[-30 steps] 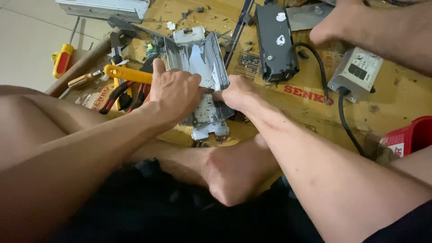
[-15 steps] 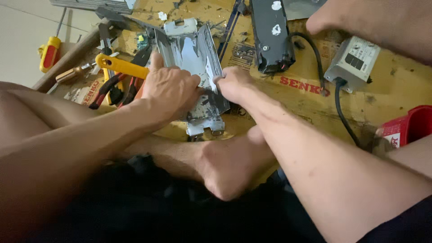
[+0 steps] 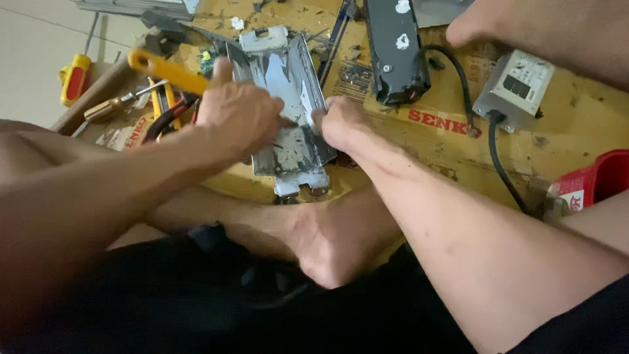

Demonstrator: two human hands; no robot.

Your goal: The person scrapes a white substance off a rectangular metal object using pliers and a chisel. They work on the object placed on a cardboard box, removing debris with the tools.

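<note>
A worn grey metal casing (image 3: pixel 288 98), long and tray-shaped, lies on a sheet of yellow cardboard (image 3: pixel 576 141) in front of me. My left hand (image 3: pixel 239 115) presses on its left side with the fingers curled over the rim. My right hand (image 3: pixel 337 121) grips the right edge near the middle. Whether either hand also holds a small tool is hidden by the fingers. My folded leg and foot (image 3: pixel 327 236) lie just below the casing.
A black oblong device (image 3: pixel 393 49) and a grey box (image 3: pixel 514 82) with a black cable lie to the right. Yellow-handled pliers (image 3: pixel 164 69), a screwdriver (image 3: pixel 121 105) and a red-yellow tool (image 3: pixel 75 78) sit at the left. Another person's arm (image 3: pixel 544 33) reaches in top right. A red container (image 3: pixel 599 180) is at the right edge.
The view has shifted slightly, so the casing sits higher and more central. Both hands stay on the casing, with my right hand now a little further up its right edge.
</note>
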